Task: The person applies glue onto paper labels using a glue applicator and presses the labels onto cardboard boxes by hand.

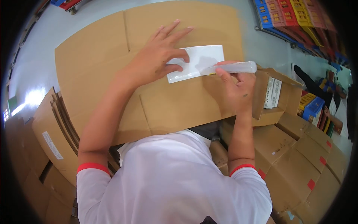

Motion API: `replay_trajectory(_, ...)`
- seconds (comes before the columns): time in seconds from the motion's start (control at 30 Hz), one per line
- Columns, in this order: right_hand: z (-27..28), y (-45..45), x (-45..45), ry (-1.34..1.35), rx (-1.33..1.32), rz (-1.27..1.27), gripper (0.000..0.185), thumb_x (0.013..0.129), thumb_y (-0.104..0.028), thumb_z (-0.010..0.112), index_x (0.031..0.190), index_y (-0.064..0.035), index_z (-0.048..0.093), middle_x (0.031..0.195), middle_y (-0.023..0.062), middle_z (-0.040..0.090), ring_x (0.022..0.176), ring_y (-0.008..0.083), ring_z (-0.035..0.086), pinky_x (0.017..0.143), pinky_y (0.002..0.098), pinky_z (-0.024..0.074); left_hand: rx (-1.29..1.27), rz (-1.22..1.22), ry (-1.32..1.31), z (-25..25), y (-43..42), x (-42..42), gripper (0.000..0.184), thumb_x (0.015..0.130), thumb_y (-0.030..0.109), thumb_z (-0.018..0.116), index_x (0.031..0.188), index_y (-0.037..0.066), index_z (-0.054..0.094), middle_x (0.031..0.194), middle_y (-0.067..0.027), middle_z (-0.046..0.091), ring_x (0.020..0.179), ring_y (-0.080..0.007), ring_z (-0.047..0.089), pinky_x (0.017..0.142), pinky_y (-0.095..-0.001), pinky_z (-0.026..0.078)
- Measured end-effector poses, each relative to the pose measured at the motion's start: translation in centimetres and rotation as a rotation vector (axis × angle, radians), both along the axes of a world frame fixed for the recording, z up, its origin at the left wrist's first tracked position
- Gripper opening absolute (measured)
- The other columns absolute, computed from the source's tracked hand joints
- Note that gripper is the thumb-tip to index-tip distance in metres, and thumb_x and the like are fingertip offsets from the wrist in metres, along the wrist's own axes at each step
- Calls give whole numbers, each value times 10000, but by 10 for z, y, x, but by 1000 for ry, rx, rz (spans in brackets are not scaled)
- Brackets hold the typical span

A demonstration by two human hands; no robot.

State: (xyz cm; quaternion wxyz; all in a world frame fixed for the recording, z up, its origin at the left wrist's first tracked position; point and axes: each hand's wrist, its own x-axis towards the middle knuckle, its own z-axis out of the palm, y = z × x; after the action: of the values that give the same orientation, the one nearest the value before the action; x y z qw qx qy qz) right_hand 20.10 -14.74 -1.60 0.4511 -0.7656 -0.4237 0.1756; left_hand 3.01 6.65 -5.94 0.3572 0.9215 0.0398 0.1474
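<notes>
A flat brown cardboard sheet (97, 67) with slots lies before me. On it rests a white rectangular label or sheet (203, 55) with a shiny surface. My left hand (160, 56) is over the label's left end, its thumb and index finger bent apart on the label and the other fingers stretched across the cardboard. In my right hand (236, 84) is a whitish translucent stick-shaped tool (240, 67), held nearly level. Its narrow end points left over the label's lower right part; I cannot make out its exact kind.
An open carton (292, 87) holding a stack of printed labels (273, 92) stands at my right. Closed cartons (294, 168) with red stickers fill the lower right. Folded cardboard (52, 130) leans at left. Coloured crates (287, 15) stand at upper right, and another person (337, 108) is at far right.
</notes>
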Motion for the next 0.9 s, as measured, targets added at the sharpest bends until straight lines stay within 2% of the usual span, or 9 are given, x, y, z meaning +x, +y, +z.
replay_trajectory(0.33,-1,-38,42,42,-4,-218,218,966,-147,796,1067,41,754,951,68,751,821,110,696,737,270,565,126,10,65,12,-7,3,264,795,84,852,1016,127,714,1700,-59,375,1592,-408,238,1252,-588,312)
replay_trajectory(0.4,2,-39,40,371,319,-315,244,963,-163,802,1088,39,745,958,71,754,835,111,698,746,263,558,174,21,87,17,-8,2,264,797,77,850,1017,128,714,1698,-56,378,1592,-400,242,1255,-589,309)
replay_trajectory(0.43,7,-39,38,376,322,-313,244,963,-163,802,1088,39,745,958,71,754,835,111,698,746,263,558,194,25,106,19,-10,1,244,812,93,843,1017,125,714,1696,-59,381,1591,-392,248,1258,-589,302)
replay_trajectory(0.53,14,-41,33,367,352,-286,217,964,-157,796,1061,32,750,959,63,760,849,113,707,763,266,566,258,43,123,27,-21,2,226,841,142,831,1029,111,708,1687,-79,389,1591,-381,255,1265,-586,288)
replay_trajectory(0.6,4,-39,29,66,92,-186,183,940,-118,810,1046,22,759,972,64,773,852,120,720,782,283,582,300,58,120,28,-30,7,235,855,176,825,1042,100,703,1681,-96,394,1592,-377,256,1270,-582,280)
replay_trajectory(0.7,-2,-27,20,7,76,-180,184,900,-80,839,1041,13,768,979,64,786,825,122,719,780,270,567,314,107,33,26,-52,20,375,830,285,854,1092,83,678,1620,-122,454,1567,-377,301,1266,-573,277)
replay_trajectory(0.83,18,-27,5,0,78,-164,193,869,-14,839,1041,21,757,1009,94,783,865,152,722,793,285,567,340,176,12,21,-73,35,501,748,280,910,1107,60,639,1395,-157,575,1347,-357,506,1112,-519,406)
replay_trajectory(0.87,26,-26,0,70,206,-153,172,883,4,803,1044,27,748,1017,108,775,906,168,722,795,301,571,330,189,49,20,-71,37,523,718,256,925,1100,53,630,1309,-160,610,1244,-347,567,1043,-498,443)
replay_trajectory(0.9,31,-24,-3,141,335,-143,154,896,22,768,1047,34,739,1025,123,768,946,184,722,797,317,574,342,190,53,21,-65,35,523,718,256,925,1100,53,630,1309,-160,610,1244,-347,567,1043,-498,443)
